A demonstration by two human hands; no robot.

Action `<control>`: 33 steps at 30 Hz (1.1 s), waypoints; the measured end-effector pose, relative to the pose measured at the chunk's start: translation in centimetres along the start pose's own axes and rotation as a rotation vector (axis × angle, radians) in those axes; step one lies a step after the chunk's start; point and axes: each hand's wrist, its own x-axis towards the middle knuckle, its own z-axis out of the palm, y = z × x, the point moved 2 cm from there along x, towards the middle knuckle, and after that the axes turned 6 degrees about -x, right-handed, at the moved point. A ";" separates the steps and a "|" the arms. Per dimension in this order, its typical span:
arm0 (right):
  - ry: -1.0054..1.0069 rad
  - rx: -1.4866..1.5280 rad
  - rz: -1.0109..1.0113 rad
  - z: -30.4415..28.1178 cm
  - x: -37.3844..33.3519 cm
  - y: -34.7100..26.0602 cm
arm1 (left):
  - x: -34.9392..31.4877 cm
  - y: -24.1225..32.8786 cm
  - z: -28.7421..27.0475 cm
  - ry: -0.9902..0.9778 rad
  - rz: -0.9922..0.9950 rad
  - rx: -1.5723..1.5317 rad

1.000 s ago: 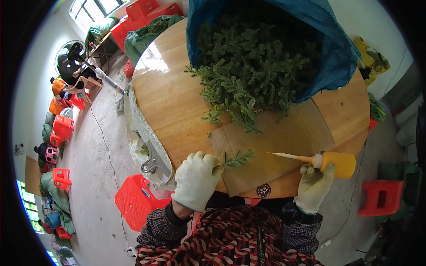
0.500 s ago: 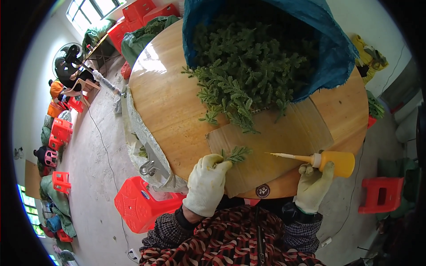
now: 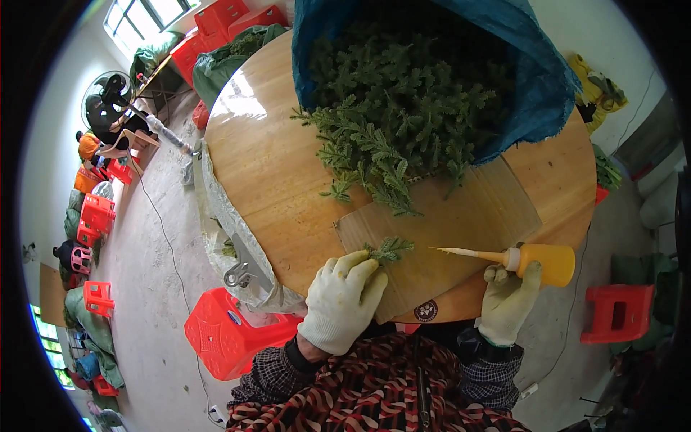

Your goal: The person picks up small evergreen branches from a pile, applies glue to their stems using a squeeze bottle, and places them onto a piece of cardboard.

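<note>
My left hand, in a white knitted glove with yellowish fingertips, is closed around the base of a small green fir sprig. The sprig's needled end sticks out past the fingers over a flat piece of brown cardboard; its stem end is hidden. My right hand, gloved too, grips a yellow squeeze bottle that lies sideways across the fingers and thumb. The bottle's long tapered nozzle points left toward the sprig, with a gap between them. Both hands are at the near edge of a round wooden table.
A blue sack full of fir branches lies open at the table's far side. A metal clip and pale sheeting hang at the left edge. Red stools stand around; a person sits far left by a fan.
My left hand has turned slightly and its fingers have stretched further over the sprig, which has shifted a little to the right. The right hand and bottle stay almost still.
</note>
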 end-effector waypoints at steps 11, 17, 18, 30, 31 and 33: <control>0.034 -0.004 0.006 0.2 -0.1 0.0 | 0.0 -0.1 0.6 -0.070 0.083 0.161; 0.027 0.001 0.012 0.0 0.0 0.0 | -0.4 0.3 0.7 -0.056 0.126 0.195; 0.032 0.003 0.013 -0.1 0.0 0.1 | -0.4 0.3 0.7 -0.055 0.122 0.197; 0.043 0.023 0.014 -0.3 0.1 0.4 | -0.8 0.8 1.3 -0.032 0.085 0.137; 0.046 0.020 0.012 -0.4 0.1 0.4 | -0.7 0.8 1.4 -0.033 0.085 0.134; 0.024 0.021 0.011 -0.5 0.2 0.4 | -0.6 0.9 1.6 -0.066 0.096 0.176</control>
